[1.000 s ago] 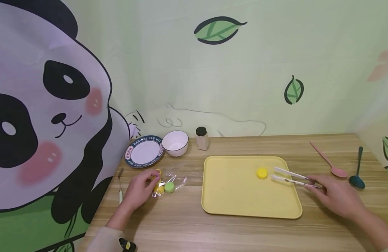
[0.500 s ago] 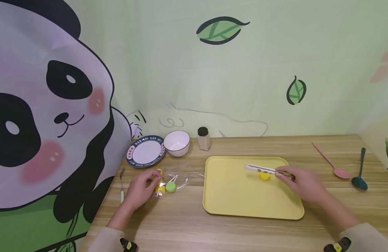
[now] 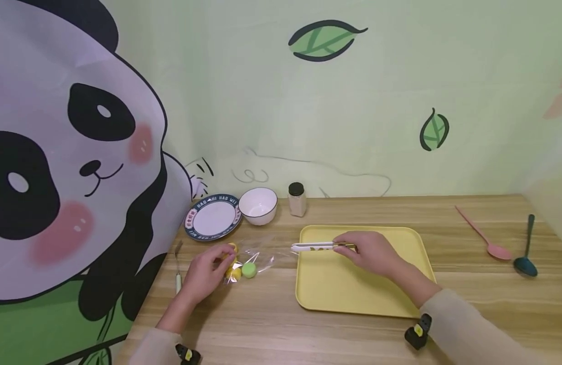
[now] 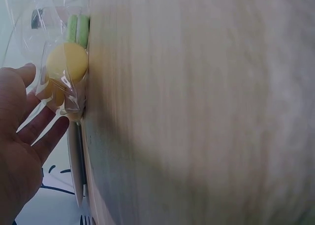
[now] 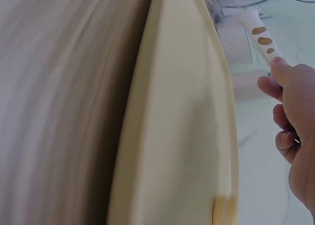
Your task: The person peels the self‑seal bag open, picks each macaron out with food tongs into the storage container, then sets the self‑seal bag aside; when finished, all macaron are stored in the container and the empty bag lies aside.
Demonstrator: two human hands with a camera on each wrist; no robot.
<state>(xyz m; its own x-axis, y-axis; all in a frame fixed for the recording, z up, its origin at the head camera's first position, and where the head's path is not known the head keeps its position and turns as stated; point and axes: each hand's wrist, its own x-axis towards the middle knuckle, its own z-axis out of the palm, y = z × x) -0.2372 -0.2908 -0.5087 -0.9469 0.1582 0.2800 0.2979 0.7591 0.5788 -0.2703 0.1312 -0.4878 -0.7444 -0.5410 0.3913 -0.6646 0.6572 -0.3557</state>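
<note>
My left hand [image 3: 211,271] steadies a clear plastic bag [image 3: 268,261] on the table, thumb and index finger at its side. Through the film show yellow macarons [image 4: 68,62] and a green macaron [image 3: 249,269]. In the left wrist view the other fingers spread loosely beside the bag. My right hand [image 3: 369,252] grips white tongs with brown spots [image 3: 313,247] over the yellow tray [image 3: 340,289]; their arms are close together and the tips point left toward the bag. A yellow macaron [image 5: 225,211] lies on the tray, hidden behind the right hand in the head view.
A blue-rimmed plate [image 3: 213,217], a white bowl [image 3: 258,206] and a black-lidded jar [image 3: 297,199] stand along the back. By the left edge lies a fork [image 3: 178,268]. A pink spoon [image 3: 497,251] and a dark ladle [image 3: 525,266] lie at the right.
My right hand has carried the tongs leftward across the tray, past the yellow macaron, and the tongs' arms have come together. The left hand and bag stay in place.
</note>
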